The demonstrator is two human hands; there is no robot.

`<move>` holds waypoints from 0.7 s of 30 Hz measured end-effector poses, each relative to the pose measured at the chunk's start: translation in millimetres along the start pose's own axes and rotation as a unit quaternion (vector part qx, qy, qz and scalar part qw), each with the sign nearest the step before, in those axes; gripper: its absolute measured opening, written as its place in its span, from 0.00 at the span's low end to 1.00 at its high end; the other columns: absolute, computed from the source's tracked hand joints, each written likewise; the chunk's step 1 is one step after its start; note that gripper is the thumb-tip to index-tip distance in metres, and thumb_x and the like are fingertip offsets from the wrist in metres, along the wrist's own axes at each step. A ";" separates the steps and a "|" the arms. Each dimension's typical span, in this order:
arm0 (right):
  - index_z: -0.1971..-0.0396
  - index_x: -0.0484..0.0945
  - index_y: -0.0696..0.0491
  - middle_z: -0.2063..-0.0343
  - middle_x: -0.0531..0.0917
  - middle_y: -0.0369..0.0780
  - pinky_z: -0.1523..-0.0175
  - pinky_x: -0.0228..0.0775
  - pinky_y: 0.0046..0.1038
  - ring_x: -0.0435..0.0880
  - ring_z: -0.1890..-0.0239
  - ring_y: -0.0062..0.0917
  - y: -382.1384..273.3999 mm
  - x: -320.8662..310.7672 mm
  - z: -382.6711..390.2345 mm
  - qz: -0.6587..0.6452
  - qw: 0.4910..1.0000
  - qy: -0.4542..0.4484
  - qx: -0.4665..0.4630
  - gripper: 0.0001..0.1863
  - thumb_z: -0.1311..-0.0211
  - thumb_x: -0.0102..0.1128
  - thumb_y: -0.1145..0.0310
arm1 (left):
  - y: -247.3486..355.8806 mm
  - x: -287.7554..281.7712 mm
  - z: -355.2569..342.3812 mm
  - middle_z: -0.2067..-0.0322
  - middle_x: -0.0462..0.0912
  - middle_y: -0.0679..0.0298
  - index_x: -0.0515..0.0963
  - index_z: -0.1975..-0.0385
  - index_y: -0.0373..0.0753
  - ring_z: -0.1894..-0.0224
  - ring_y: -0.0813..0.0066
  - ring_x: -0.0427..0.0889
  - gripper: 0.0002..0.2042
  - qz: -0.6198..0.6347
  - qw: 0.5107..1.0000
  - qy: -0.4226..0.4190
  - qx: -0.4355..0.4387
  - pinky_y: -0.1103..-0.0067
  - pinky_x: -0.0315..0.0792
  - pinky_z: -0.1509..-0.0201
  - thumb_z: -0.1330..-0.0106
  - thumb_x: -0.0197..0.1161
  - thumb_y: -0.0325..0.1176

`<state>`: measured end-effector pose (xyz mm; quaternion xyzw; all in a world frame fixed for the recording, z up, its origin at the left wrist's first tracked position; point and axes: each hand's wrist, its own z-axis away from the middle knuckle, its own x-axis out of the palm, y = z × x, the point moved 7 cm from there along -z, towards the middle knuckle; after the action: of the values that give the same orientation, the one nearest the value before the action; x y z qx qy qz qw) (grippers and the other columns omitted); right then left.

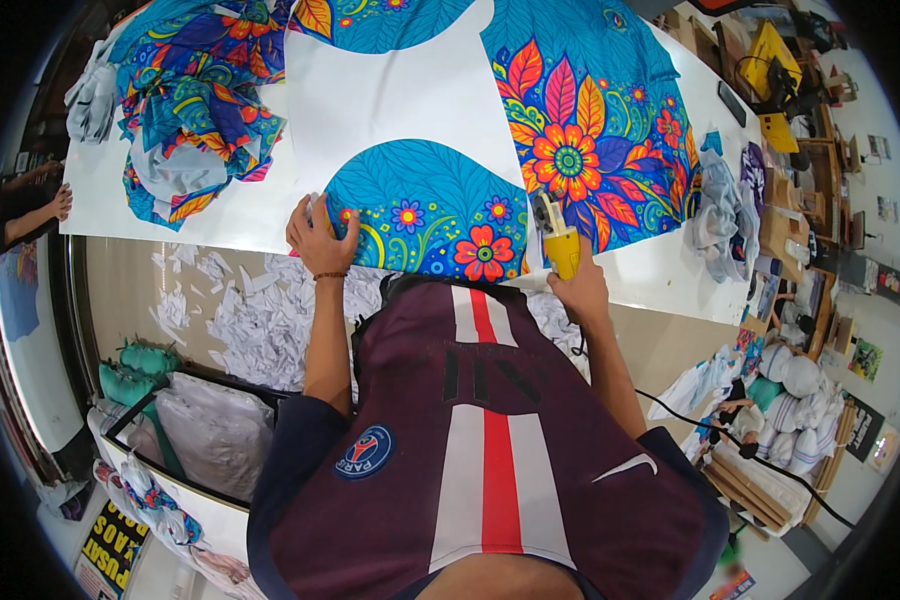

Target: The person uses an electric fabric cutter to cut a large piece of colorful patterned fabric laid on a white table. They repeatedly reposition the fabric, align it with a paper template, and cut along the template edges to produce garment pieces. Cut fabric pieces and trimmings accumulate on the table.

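Observation:
My left hand (318,240) rests on the left edge of a printed panel (420,205), thumb and fingers apart. The panel shows blue leaves and bright flowers on white backing. My right hand (575,280) grips a yellow handheld electric cutter (560,250), its head at the panel's right edge beside a white gap. Right of it lies a larger floral piece (590,135). Above my left hand is bare white material (390,100), with another blue printed piece (390,20) beyond it. A black cord hangs from the cutter toward the lower right.
Crumpled floral fabric (190,140) lies at the left of the white table (90,210); pale scraps (720,210) and a dark phone (732,102) sit right. Another person's hand (58,205) is at the far left edge. Paper offcuts (250,330) cover the floor; a bin (210,430) holds plastic-wrapped goods.

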<state>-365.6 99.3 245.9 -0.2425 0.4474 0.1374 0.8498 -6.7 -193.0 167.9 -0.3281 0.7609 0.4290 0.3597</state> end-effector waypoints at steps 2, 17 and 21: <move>0.28 0.59 0.45 0.57 0.87 0.56 0.50 0.78 0.54 0.86 0.53 0.58 -6.2 -0.6 -12.2 -0.008 1.000 0.004 -0.023 0.46 0.47 0.71 0.59 | 0.1 0.0 -0.2 0.38 0.75 0.55 0.82 0.44 0.43 0.34 0.53 0.69 0.28 -0.001 1.000 0.000 0.001 0.59 0.60 0.29 0.42 0.75 0.50; 0.27 0.58 0.49 0.52 0.85 0.59 0.45 0.79 0.53 0.86 0.49 0.58 -60.6 -11.8 -108.7 0.005 0.996 0.027 -0.085 0.50 0.50 0.73 0.57 | 1.9 -5.0 -1.8 0.39 0.77 0.56 0.83 0.46 0.43 0.36 0.54 0.72 0.25 0.006 1.000 0.013 -0.005 0.59 0.63 0.31 0.43 0.75 0.47; 0.27 0.59 0.49 0.51 0.85 0.58 0.44 0.79 0.53 0.85 0.48 0.57 -78.8 -16.2 -135.1 0.000 0.997 0.023 -0.074 0.49 0.50 0.73 0.57 | 0.9 -5.4 0.6 0.40 0.77 0.56 0.83 0.47 0.43 0.36 0.55 0.72 0.25 0.005 1.000 0.017 -0.001 0.59 0.63 0.32 0.43 0.75 0.47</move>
<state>-432.9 -39.8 216.8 -0.3080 0.4555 0.1650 0.8188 -4.5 -191.1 172.5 -0.3318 0.7678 0.4264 0.3442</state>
